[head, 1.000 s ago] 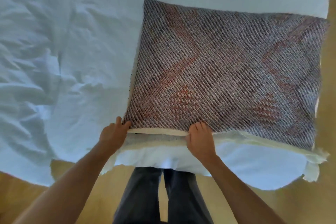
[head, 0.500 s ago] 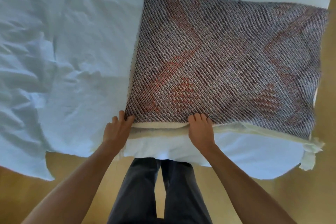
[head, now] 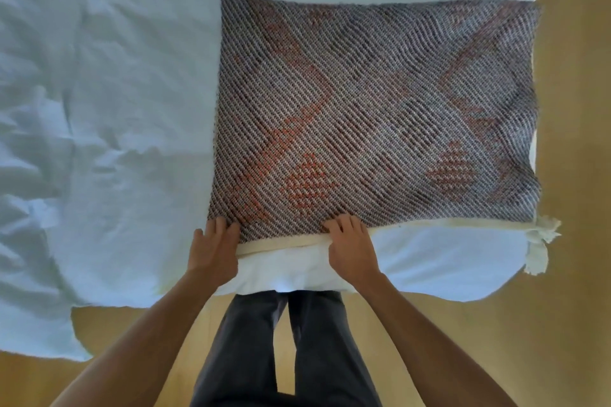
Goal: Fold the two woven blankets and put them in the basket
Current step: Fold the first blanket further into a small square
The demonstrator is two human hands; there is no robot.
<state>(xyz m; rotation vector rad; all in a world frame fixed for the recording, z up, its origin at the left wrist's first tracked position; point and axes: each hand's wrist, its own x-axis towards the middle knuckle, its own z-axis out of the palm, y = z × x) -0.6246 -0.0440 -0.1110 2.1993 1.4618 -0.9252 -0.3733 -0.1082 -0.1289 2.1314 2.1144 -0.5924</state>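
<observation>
I see the blanket (head: 380, 102) lying folded flat on the right part of the bed (head: 115, 109), its near edge at the bed's near side. The left grip (head: 213, 251) is released: straight fingers press on the blanket's near-left corner. The right grip (head: 352, 249) sits further right on the same edge, fingers bent over the weave, thumb tucked at the cream hem (head: 284, 244), pinching the blanket. The whole blanket extends away from both grips.

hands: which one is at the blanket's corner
The left hand, at the woven blanket's near-left corner; the right hand is partway along its near edge.
</observation>
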